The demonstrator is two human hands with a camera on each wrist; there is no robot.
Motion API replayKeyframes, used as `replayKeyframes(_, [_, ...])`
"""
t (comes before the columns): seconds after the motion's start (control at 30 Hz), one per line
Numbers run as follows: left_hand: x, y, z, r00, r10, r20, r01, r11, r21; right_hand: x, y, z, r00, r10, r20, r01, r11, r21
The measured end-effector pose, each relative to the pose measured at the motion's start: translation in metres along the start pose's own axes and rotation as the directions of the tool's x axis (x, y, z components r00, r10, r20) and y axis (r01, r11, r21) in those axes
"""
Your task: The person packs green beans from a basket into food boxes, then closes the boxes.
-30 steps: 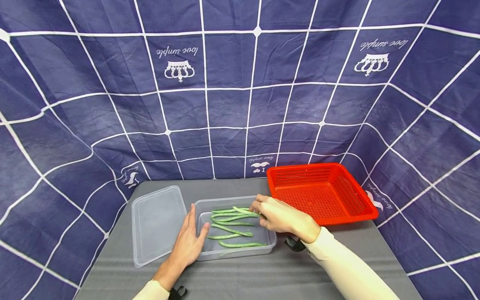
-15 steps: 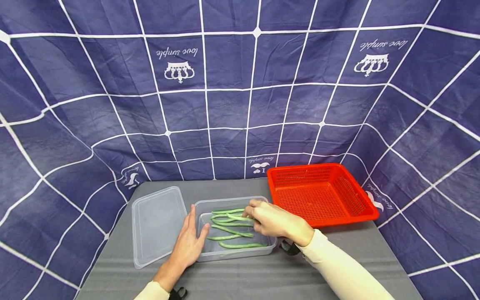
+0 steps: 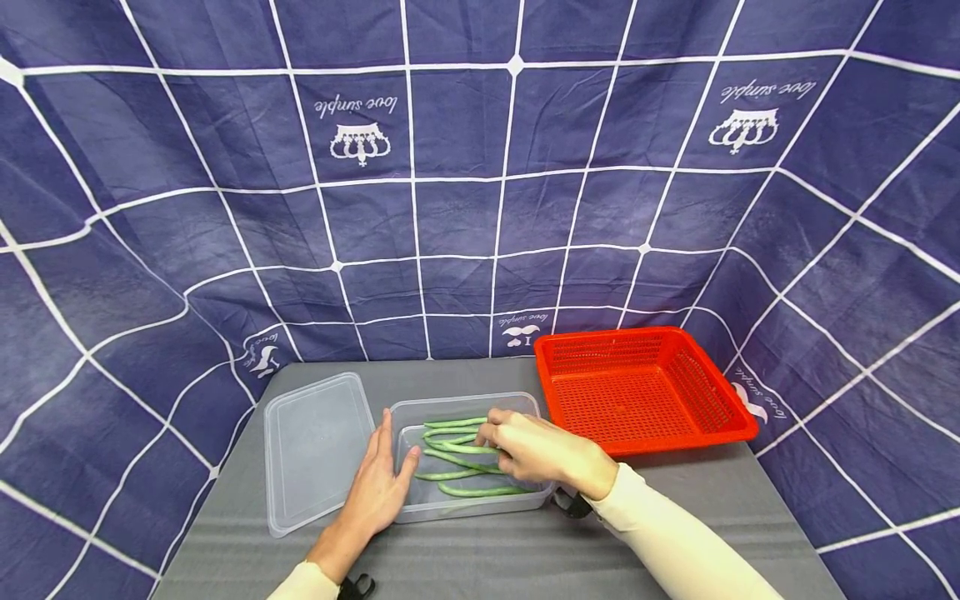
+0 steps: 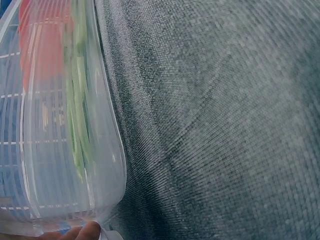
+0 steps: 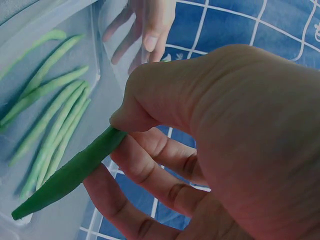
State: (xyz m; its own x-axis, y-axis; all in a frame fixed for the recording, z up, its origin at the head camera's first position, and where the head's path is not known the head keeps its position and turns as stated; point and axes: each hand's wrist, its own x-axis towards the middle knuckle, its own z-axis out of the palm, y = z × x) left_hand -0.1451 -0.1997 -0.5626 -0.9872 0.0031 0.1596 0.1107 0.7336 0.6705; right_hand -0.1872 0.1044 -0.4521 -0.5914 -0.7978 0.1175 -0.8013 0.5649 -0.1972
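Observation:
A clear plastic food container [image 3: 480, 507] stands on the grey cloth, with several green beans [image 3: 482, 492] lying lengthwise on its floor. Over its right half my right hand [image 3: 534, 446] pinches one green bean [image 5: 70, 176] between thumb and fingers; in the right wrist view its free end points down over the others. My left hand [image 3: 377, 490] steadies the container's left end, fingers straight along the wall and thumb over the rim. Only the left fingertips [image 4: 90, 231] show at the container's end in the left wrist view.
The flat translucent lid [image 3: 318, 454] lies left of the container. A red plastic basket [image 3: 658, 442] with perforated walls stands at the back right, close to the container. Blue grid-patterned cloth [image 3: 457, 217] hangs behind and at both sides of the grey-covered table [image 3: 450, 567].
My right hand has moved left and toward me over the container, lowering its green bean among the others. The left hand stays in place.

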Motion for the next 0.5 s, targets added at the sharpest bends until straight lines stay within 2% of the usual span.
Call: replayKeyframes(0.5, [0.0001, 0.0001, 0.0005, 1.0, 0.008, -0.01, -0.008, 1.0, -0.008, 0.0056, -0.0064, 0.0104, 0.999, -0.016, 0.037, 0.016, 1.0, -0.006])
